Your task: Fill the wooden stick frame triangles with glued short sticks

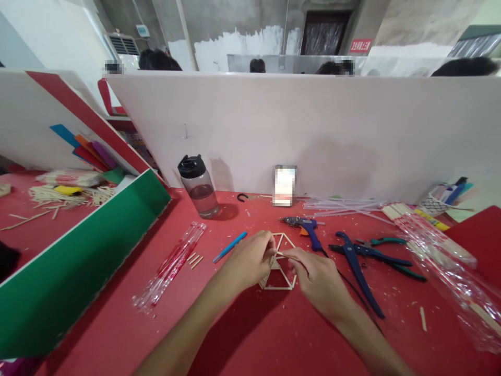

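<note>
A small wheel-like frame of pale wooden sticks (278,288), with spokes and a straight-sided rim, is between my hands on the red table. My left hand (254,258) is closed at its left side and covers that part; the thumb and fingers pinch near the middle. My right hand (319,279) reaches in from the right, thumb and forefinger pinching a short wooden stick (280,254) over the frame's centre. The stick's far end meets my left fingertips. Whether it touches the frame below, I cannot tell.
A blue glue gun (309,230), cutting pliers (354,266) and bagged sticks (438,235) lie to the right. Leftward are a blue pen (230,247), short stick pieces (195,260), plastic wrappers (172,266), a water bottle (199,188) and a green board (86,261). A lit phone (284,186) leans at the back.
</note>
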Available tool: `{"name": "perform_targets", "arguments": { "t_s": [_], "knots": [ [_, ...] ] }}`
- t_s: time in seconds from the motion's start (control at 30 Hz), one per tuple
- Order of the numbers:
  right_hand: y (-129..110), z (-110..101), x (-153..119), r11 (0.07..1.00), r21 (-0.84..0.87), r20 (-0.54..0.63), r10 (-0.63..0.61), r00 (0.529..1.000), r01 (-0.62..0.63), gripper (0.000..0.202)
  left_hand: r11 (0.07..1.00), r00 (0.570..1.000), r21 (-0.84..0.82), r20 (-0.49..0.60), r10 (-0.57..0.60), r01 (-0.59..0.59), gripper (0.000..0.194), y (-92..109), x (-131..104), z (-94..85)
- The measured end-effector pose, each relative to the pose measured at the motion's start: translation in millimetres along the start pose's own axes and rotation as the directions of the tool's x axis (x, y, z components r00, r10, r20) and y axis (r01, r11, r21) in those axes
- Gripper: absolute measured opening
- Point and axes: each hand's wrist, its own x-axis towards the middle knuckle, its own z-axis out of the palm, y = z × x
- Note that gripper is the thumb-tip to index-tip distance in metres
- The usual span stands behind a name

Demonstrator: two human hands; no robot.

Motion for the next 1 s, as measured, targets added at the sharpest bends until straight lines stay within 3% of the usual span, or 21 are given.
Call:
{"name": "perform_targets", "arguments": {
  "t_s": [0.2,0.43,0.57,0.73,0.8,0.9,1.0],
  "knots": [
    [-5,-4,2,0.996,0.055,-0.051,0.074,0.996,-0.071,0.028,0.976,0.999,-0.215,0.023,0.032,-0.027,0.024,-13,5,6.2],
    [-7,-5,1,0.987,0.134,-0.087,0.103,0.991,-0.091,0.026,0.933,0.997,-0.359,0.070,0.022,0.004,0.023,-12,8,5.5],
    [-7,-2,0,0.982,0.156,-0.082,0.117,0.990,-0.104,0.025,0.959,0.995,-0.284,0.101,0.021,0.008,0.024,-9,6,5.5],
    [-7,2,1,0.982,0.124,-0.078,0.154,0.985,-0.144,0.022,0.996,0.997,-0.069,0.037,0.064,-0.061,0.008,-7,0,14.6],
    [-7,3,2,0.982,0.119,-0.071,0.155,0.985,-0.146,0.022,0.996,0.995,0.001,0.045,0.089,-0.089,0.011,-6,-3,16.1],
    [-6,1,2,0.982,0.116,-0.072,0.160,0.984,-0.151,0.021,0.998,0.997,0.026,0.046,0.064,-0.065,0.014,-7,-3,9.2],
    [-5,-2,3,0.979,0.130,-0.088,0.166,0.982,-0.154,0.021,0.999,0.999,-0.048,-0.025,-0.026,0.025,0.006,-11,1,-5.8]
  ]
}}
